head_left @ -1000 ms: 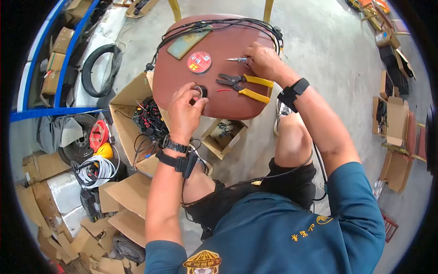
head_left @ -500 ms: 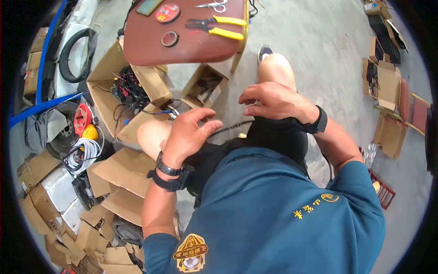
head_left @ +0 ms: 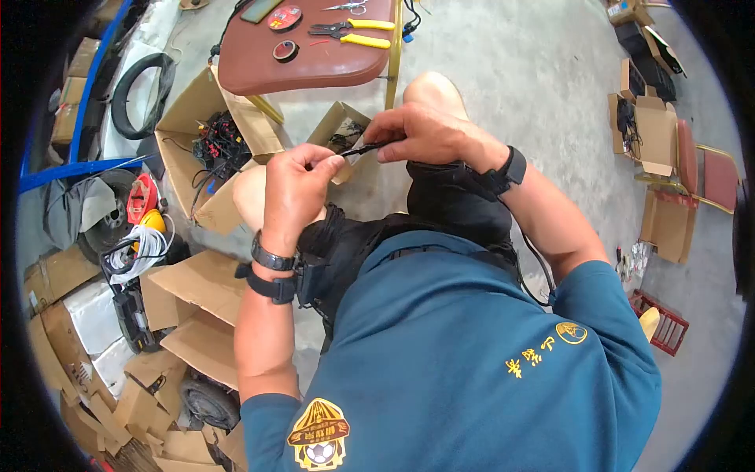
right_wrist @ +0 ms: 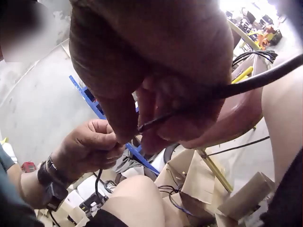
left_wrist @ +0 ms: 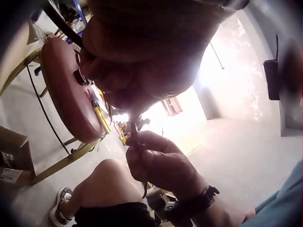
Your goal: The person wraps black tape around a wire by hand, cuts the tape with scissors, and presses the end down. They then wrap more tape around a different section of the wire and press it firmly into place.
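Above the lap, a black cable (head_left: 363, 149) stretches between both hands. My left hand (head_left: 292, 189) pinches one stretch of it between thumb and fingers. A short way off, my right hand (head_left: 436, 135) grips the other stretch; in the right wrist view the cable (right_wrist: 255, 81) runs out past the palm. On the red-brown padded seat (head_left: 314, 69) beyond lie yellow-handled pliers (head_left: 366, 39), small scissors (head_left: 350, 7), a roll of tape (head_left: 285, 51) and a round red-labelled disc (head_left: 284, 17).
An open cardboard box (head_left: 182, 169) with tangled wires (head_left: 220, 148) stands by the left knee. A smaller box (head_left: 318, 130) sits below the seat. More cardboard boxes (head_left: 200, 287) crowd the left side, and a red crate (head_left: 659, 322) is at the far right.
Both hands have drawn back from the seat to the lap, leaving the tape roll and scissors there. They have since come closer together and taken hold of the cable. The head view has shifted.
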`<state>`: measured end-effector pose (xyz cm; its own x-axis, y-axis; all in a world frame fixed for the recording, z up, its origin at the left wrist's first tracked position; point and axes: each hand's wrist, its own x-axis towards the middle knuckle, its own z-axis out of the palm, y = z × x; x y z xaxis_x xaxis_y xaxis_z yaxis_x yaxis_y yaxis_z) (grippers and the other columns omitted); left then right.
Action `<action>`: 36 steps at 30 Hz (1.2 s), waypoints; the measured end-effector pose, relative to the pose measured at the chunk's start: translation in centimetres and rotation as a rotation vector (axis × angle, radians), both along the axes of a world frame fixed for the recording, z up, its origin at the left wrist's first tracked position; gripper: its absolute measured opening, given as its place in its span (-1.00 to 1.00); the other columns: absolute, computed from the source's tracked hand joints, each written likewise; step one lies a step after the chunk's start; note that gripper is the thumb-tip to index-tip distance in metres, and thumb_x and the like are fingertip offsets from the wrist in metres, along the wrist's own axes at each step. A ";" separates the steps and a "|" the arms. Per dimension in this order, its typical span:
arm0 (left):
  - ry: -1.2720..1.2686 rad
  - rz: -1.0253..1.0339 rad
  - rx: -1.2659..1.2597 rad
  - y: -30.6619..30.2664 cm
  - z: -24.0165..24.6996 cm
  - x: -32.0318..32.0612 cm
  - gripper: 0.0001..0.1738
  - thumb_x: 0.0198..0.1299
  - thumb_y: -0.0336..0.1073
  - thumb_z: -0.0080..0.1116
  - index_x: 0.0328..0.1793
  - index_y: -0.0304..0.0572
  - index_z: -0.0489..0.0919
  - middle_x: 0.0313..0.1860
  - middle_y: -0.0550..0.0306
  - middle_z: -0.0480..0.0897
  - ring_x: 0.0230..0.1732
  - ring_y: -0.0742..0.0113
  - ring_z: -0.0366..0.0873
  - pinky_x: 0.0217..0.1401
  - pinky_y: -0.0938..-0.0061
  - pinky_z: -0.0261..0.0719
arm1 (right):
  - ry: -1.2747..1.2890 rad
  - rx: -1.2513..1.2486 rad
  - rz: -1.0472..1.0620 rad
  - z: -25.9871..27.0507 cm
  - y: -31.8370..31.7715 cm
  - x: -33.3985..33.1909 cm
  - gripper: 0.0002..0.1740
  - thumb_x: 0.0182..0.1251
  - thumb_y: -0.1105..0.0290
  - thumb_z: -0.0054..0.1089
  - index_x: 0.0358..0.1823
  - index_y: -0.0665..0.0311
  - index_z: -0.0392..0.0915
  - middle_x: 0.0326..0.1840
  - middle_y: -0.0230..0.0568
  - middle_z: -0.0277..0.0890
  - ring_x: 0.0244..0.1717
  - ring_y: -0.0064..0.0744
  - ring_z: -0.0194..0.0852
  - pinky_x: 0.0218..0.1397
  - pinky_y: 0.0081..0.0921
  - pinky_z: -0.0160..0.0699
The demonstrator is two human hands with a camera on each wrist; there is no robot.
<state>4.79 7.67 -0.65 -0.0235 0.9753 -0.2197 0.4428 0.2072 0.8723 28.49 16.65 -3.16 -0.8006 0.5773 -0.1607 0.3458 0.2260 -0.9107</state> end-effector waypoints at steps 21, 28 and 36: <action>-0.131 0.014 -0.090 1.6 0.0 -0.7 -0.90 0.19 -0.43 0.39 -0.30 -0.35 0.75 -0.47 0.28 0.69 -0.45 0.62 0.49 -0.37 0.60 0.45 | -0.323 0.918 0.041 -0.4 -1.7 -3.8 -0.81 0.25 0.31 0.25 -0.29 0.28 0.53 -0.36 -0.06 0.69 -0.27 0.01 0.76 -0.24 -0.08 0.70; -0.218 0.021 -0.108 1.5 0.7 -1.2 -0.92 0.22 -0.44 0.38 -0.28 -0.33 0.75 -0.45 0.31 0.68 -0.45 0.63 0.48 -0.37 0.64 0.43 | -0.110 0.327 -0.020 -0.6 -0.2 -2.2 -0.72 0.28 0.19 0.32 -0.17 0.26 0.67 -0.29 -0.15 0.74 -0.29 -0.07 0.75 -0.13 -0.23 0.68; -0.286 -0.069 -0.154 0.9 -0.4 -1.5 -0.85 0.31 -0.35 0.35 -0.13 -0.30 0.73 -0.39 0.32 0.68 -0.47 0.66 0.47 -0.41 0.69 0.40 | -0.219 -0.298 -0.058 0.9 0.7 1.6 -0.75 0.41 0.25 0.33 -0.12 0.30 0.71 -0.41 -0.41 0.62 -0.34 -0.61 0.53 -0.25 -0.55 0.54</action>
<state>3.32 8.58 -1.06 0.1254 0.9272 -0.3530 0.2025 0.3243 0.9240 30.06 17.39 -2.29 -0.6962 0.5225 -0.4922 0.5441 -0.0632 -0.8367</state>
